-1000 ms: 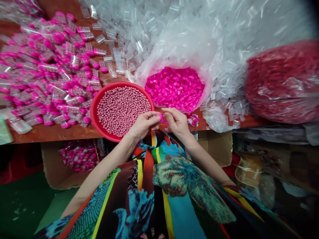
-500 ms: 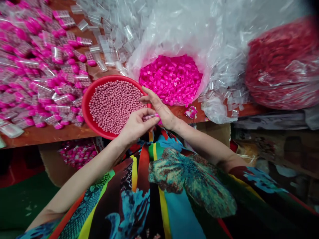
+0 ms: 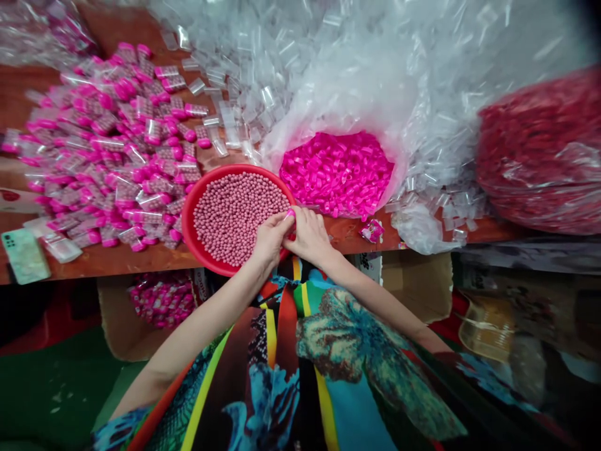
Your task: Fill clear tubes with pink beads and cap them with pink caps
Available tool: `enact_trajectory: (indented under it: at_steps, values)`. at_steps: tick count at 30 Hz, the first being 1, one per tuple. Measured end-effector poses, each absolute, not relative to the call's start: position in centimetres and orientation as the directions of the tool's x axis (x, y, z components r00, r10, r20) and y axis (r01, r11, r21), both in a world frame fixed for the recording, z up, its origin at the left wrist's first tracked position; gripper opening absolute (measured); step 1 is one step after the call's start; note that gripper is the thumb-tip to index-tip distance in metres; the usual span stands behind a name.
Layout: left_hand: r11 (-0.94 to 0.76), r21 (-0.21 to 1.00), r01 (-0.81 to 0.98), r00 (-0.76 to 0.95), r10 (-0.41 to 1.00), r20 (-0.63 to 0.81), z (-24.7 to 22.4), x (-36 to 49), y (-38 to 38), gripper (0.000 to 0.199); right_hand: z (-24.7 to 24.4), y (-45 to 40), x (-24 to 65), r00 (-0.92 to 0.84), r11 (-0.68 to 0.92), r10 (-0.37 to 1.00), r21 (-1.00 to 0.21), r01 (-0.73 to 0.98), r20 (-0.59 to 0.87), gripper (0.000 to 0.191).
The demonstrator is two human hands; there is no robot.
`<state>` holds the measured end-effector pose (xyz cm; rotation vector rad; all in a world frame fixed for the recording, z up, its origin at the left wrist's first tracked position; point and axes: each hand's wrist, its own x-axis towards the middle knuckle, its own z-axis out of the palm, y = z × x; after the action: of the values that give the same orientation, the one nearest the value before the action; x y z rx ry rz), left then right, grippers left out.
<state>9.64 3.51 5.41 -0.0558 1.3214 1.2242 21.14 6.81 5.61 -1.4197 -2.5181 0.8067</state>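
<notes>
On the counter's (image 3: 154, 260) left, tubes (image 3: 110, 143) are lying heaped, seemingly out of the way. At the front edge, the bowl (image 3: 188, 219) is sitting within reach; by its right rim, left hand (image 3: 270, 239) and right hand (image 3: 310, 236) are pinching a pink cap (image 3: 291, 213), likely steadying it.

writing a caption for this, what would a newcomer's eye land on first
Probably the hot-pink pieces heaped in an open bag near the middle, and the red bowl of pink beads just left of them. Next, the pile of pink-ended tubes on the left and the bulging bag of red pieces at far right.
</notes>
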Motion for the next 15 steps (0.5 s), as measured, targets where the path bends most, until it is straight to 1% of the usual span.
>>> enact_trajectory:
  at_steps: [4, 6, 10, 15]
  values:
    - [0.432, 0.614, -0.661, -0.282, 0.615, -0.736, 4.9, 9.9, 2.7, 0.012, 6.3, 6.6, 19.6, -0.536, 0.399, 0.799, -0.427, 0.811, -0.271, 0.039]
    - [0.418, 0.636, -0.649, -0.33, 0.599, -0.73, 4.4, 9.7, 2.4, 0.014, 6.3, 6.5, 18.7, -0.529, 0.396, 0.794, -0.408, 0.823, -0.298, 0.033]
    - [0.401, 0.656, -0.64, -0.384, 0.572, -0.725, 3.5, 8.6, 2.2, 0.021, 5.9, 7.0, 17.2, -0.597, 0.472, 0.762, -0.417, 0.777, -0.25, 0.032]
    - [0.414, 0.658, -0.629, -0.393, 0.561, -0.728, 3.9, 7.1, 1.1, 0.026, 6.0, 8.3, 16.5, -0.771, 0.615, 0.607, -0.5, 0.61, -0.193, 0.028]
